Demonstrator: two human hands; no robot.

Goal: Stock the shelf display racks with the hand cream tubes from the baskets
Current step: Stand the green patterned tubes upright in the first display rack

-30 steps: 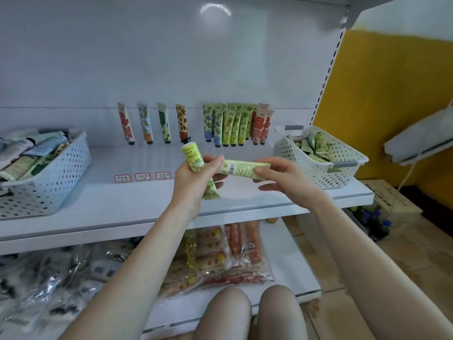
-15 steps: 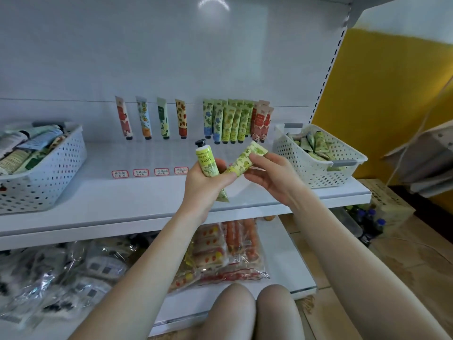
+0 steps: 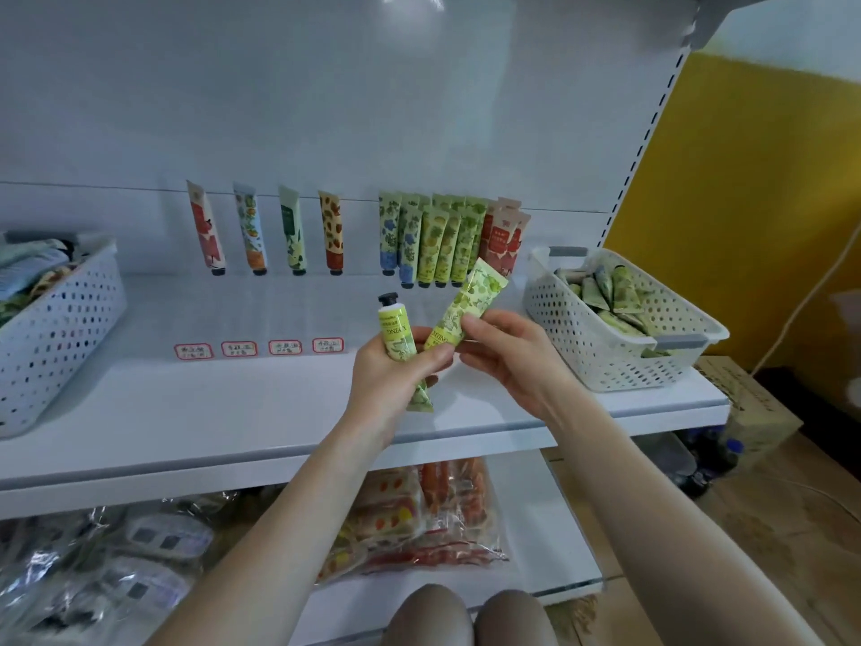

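Gripping a cap-up green tube [image 3: 395, 337], left hand [image 3: 391, 389] curls round it, frame centre. Right hand [image 3: 508, 361] pinches a second tube [image 3: 471, 300], crimped end pointing 1 o'clock; white basket [image 3: 582, 335] at 3 o'clock.

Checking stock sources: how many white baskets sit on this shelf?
2: left basket at left end of the shelf, right basket at its right end; none seem hidden.

The two white baskets with holes [image 3: 605, 347] [image 3: 60, 328] look like hard plastic, the long white shelf [image 3: 223, 412] is smooth and a bit shiny, and the clear bags [image 3: 419, 529] below are crinkly, glossy plastic.
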